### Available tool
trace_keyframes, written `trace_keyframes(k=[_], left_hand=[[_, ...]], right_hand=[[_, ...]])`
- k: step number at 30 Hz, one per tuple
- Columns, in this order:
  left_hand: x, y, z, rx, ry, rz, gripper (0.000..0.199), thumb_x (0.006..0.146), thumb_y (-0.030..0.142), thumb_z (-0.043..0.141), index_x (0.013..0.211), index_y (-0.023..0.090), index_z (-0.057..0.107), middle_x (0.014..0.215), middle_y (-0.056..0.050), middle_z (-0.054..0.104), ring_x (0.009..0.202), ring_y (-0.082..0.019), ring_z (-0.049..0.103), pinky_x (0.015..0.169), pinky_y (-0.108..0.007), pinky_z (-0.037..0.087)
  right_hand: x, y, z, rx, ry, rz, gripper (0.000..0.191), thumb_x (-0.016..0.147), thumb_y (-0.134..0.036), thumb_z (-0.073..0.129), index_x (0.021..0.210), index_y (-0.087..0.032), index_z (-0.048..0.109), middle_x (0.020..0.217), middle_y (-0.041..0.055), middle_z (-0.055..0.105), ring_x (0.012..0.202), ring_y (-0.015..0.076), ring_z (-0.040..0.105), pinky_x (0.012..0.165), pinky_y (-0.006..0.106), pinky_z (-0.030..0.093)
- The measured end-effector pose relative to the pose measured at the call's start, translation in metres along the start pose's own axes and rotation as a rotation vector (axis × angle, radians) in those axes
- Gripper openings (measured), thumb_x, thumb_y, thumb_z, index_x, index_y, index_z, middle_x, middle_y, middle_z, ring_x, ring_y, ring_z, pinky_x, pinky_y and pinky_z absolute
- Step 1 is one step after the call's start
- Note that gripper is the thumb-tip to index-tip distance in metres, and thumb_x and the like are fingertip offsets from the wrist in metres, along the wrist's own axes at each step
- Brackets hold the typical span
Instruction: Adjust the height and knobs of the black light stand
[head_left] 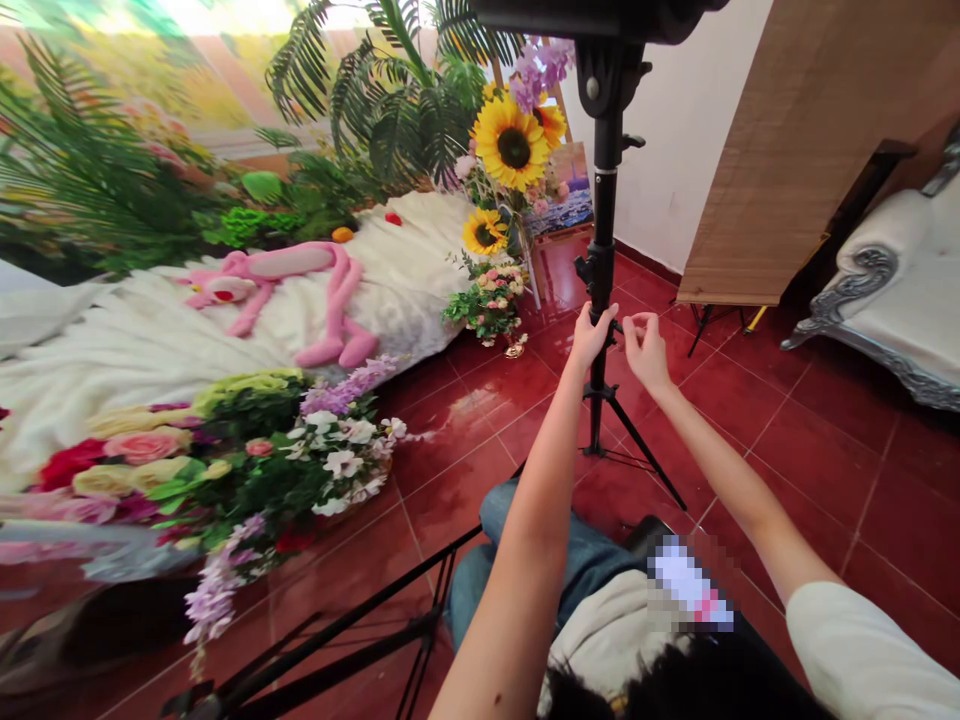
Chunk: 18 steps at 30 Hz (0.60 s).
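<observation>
A black stand (604, 220) rises upright at the centre right, its legs spread on the red tiles and a dark head at the top edge. My left hand (592, 334) is closed round the pole at mid height. Just right of the pole, my right hand (645, 346) pinches a small dark knob that sticks out from it; the fingertips cover most of that knob. Another clamp with a knob sits on the pole just above my left hand.
A pink plush toy (289, 262) lies on white fur-like cloth (420, 290) at the left. Flowers (262, 450) border it. Sunflowers (513, 147) stand behind. Black tripod legs (352, 610) cross the lower left. At right are a brown hanging panel (780, 150) and a silver-trimmed sofa (900, 270).
</observation>
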<state>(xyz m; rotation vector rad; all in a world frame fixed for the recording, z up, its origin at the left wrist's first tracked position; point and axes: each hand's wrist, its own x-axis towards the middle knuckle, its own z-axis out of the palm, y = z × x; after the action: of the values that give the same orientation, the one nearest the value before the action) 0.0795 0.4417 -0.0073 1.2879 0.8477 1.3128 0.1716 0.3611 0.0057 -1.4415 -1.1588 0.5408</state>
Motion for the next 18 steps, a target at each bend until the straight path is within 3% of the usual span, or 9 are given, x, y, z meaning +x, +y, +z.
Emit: trace_keyframes(k=[2,4,10,14,18], left_hand=[[0.001,-0.002,0.000,-0.023,-0.005,0.016,0.023,0.082,0.034,0.069,0.081,0.019,0.052,0.073,0.004,0.051,0.065,-0.007,0.050,0.067,-0.021,0.044],[0.002,-0.004,-0.001,-0.036,-0.009,0.024,0.022,0.081,0.033,0.069,0.081,0.019,0.052,0.074,0.004,0.051,0.067,-0.007,0.050,0.069,-0.022,0.044],[0.003,-0.003,-0.002,-0.029,-0.006,0.000,0.022,0.081,0.032,0.070,0.081,0.018,0.052,0.074,0.004,0.050,0.066,-0.008,0.048,0.068,-0.022,0.042],[0.003,0.000,-0.001,-0.007,0.005,-0.006,0.021,0.081,0.030,0.070,0.080,0.018,0.053,0.074,0.003,0.052,0.067,-0.008,0.047,0.069,-0.022,0.042],[0.003,-0.001,-0.001,-0.019,-0.003,0.017,0.021,0.081,0.031,0.070,0.080,0.018,0.053,0.074,0.003,0.052,0.068,-0.008,0.047,0.071,-0.022,0.042]], right_hand=[[-0.003,-0.001,-0.006,-0.324,-0.013,-0.188,0.040,0.091,-0.059,0.054,0.105,-0.021,0.052,0.073,0.0010,0.066,0.064,0.0172,0.061,0.061,0.026,0.039],[-0.001,-0.003,-0.011,-0.523,-0.031,-0.269,0.044,0.092,-0.062,0.051,0.105,-0.020,0.055,0.074,0.0016,0.066,0.065,0.0176,0.061,0.060,0.026,0.034],[0.014,-0.005,-0.011,-0.734,-0.045,-0.403,0.048,0.098,-0.058,0.037,0.090,-0.017,0.061,0.079,0.0047,0.068,0.070,0.0152,0.060,0.057,0.025,0.025],[0.020,0.005,-0.006,-0.841,0.006,-0.430,0.056,0.100,-0.056,0.032,0.080,-0.015,0.065,0.079,0.0084,0.070,0.070,0.0155,0.060,0.056,0.027,0.020],[0.024,0.016,0.005,-0.884,0.020,-0.335,0.060,0.102,-0.050,0.030,0.081,-0.015,0.073,0.074,0.0106,0.072,0.066,0.0160,0.060,0.057,0.028,0.019]])
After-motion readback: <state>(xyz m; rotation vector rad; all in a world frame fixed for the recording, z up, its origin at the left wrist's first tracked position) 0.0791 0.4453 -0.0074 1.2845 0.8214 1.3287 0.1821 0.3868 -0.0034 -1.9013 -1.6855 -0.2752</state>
